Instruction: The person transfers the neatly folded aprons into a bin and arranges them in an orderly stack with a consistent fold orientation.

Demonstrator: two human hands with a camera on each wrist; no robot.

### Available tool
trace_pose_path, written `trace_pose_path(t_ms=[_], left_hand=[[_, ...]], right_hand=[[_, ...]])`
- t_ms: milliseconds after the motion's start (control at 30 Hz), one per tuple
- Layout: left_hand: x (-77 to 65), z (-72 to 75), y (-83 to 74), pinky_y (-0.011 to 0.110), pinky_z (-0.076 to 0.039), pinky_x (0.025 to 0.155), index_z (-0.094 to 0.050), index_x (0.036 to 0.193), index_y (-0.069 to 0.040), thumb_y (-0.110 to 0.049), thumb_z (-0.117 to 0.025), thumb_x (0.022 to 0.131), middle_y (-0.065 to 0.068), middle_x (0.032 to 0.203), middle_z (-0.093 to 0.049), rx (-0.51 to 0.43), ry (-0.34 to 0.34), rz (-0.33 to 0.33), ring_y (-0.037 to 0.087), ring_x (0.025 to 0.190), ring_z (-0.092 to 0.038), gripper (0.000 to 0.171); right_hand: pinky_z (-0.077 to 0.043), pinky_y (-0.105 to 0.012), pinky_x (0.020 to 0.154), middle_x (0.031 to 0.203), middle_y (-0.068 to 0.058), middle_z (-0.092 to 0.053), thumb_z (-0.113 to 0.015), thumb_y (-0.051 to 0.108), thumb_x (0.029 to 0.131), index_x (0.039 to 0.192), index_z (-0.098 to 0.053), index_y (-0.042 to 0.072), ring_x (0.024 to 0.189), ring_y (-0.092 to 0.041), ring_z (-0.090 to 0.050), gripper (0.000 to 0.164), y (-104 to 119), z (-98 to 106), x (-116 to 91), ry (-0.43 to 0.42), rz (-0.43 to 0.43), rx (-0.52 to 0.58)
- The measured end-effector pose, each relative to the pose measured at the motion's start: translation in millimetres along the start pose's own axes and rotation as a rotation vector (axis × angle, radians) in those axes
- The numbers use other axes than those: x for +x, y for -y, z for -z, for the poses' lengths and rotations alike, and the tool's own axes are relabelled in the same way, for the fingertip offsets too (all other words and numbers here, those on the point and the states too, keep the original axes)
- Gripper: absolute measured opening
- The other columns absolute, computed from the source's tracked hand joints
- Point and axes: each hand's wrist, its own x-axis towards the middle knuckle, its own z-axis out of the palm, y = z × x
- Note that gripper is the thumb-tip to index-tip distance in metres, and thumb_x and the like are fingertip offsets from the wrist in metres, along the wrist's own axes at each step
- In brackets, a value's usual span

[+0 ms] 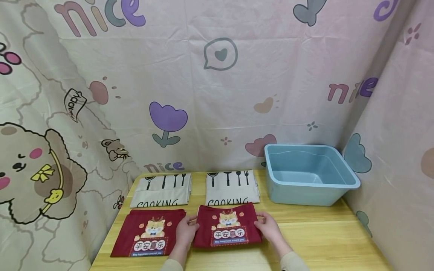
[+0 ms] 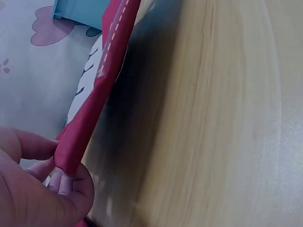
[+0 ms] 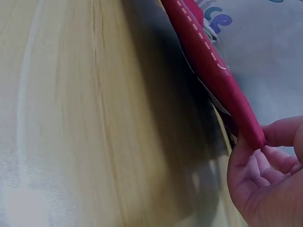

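Note:
Both hands hold a folded dark-red cloth [image 1: 228, 226] with a cartoon animal and lettering printed on it. My left hand [image 1: 185, 229] pinches its left edge, and my right hand [image 1: 268, 227] pinches the right one. In the left wrist view, thumb and fingers [image 2: 35, 144] close on the cloth's folded corner. The right wrist view has the opposite corner between thumb and fingers [image 3: 284, 132]. The cloth is lifted at a tilt, with its shadow on the table below. A similar folded red cloth [image 1: 149, 233] lies flat beside my left hand.
Two folded white cloths [image 1: 162, 190] [image 1: 232, 188] with black utensil prints and "COOKING" lettering lie along the back of the wooden table [image 1: 322, 241]. A light-blue plastic tub [image 1: 310, 194] stands at the back right. Printed curtains [image 1: 217, 101] hang behind and at both sides.

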Motion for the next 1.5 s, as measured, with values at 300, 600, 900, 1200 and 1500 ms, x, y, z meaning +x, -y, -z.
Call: trace_pose_path(t_ms=[300,600,900,1200,1500], left_hand=[[1.1,7.6,-13.5,0.035,-0.055,0.075,-0.057,0.127,0.013,0.007,-0.062,0.088,0.019,0.102,-0.067,-0.095,0.043,0.033,0.026,0.091,-0.064,0.04],[3.8,11.1,-41.8,0.026,-0.052,0.071,-0.055,0.131,0.011,0.008,-0.062,0.089,0.019,0.104,-0.067,-0.21,0.055,0.053,0.018,0.086,-0.065,0.043],[5.3,12.8,-75.9,0.028,-0.052,0.068,-0.056,0.133,0.006,0.005,-0.062,0.091,0.018,0.111,-0.066,-0.28,0.068,0.037,0.014,0.085,-0.063,0.042],[8.2,0.8,-104.3,0.028,-0.052,0.065,-0.058,0.132,0.004,0.006,-0.062,0.091,0.015,0.108,-0.067,-0.339,0.088,0.01,0.013,0.082,-0.062,0.041],[11.5,-26.8,-137.5,0.026,-0.052,0.063,-0.06,0.13,0.003,0.007,-0.062,0.091,0.014,0.105,-0.067,-0.403,0.105,-0.046,0.012,0.082,-0.062,0.039]], right_hand=[[-0.057,-0.035,0.064,0.085,-0.015,-0.063,-0.06,-0.01,0.089,0.123,-0.052,-0.017,0.074,-0.022,-0.063,0.036,20.5,6.9,0.1,-0.017,0.071,-0.016],[-0.058,-0.035,0.065,0.09,-0.017,-0.061,-0.058,-0.01,0.092,0.127,-0.051,-0.015,0.075,-0.02,-0.061,0.036,48.6,16.8,3.6,-0.031,0.089,0.05],[-0.058,-0.032,0.068,0.096,-0.02,-0.064,-0.059,-0.008,0.093,0.13,-0.051,-0.013,0.081,-0.022,-0.064,0.038,81.2,33.9,9.2,-0.025,0.143,0.024],[-0.056,-0.027,0.069,0.104,-0.021,-0.062,-0.058,-0.004,0.096,0.136,-0.048,-0.01,0.086,-0.018,-0.06,0.042,107.5,60.7,15.5,-0.014,0.156,-0.018],[-0.056,-0.024,0.069,0.107,-0.021,-0.061,-0.058,0.002,0.098,0.14,-0.046,-0.008,0.084,-0.01,-0.059,0.045,127.6,94.3,22.0,-0.053,0.167,-0.069]])
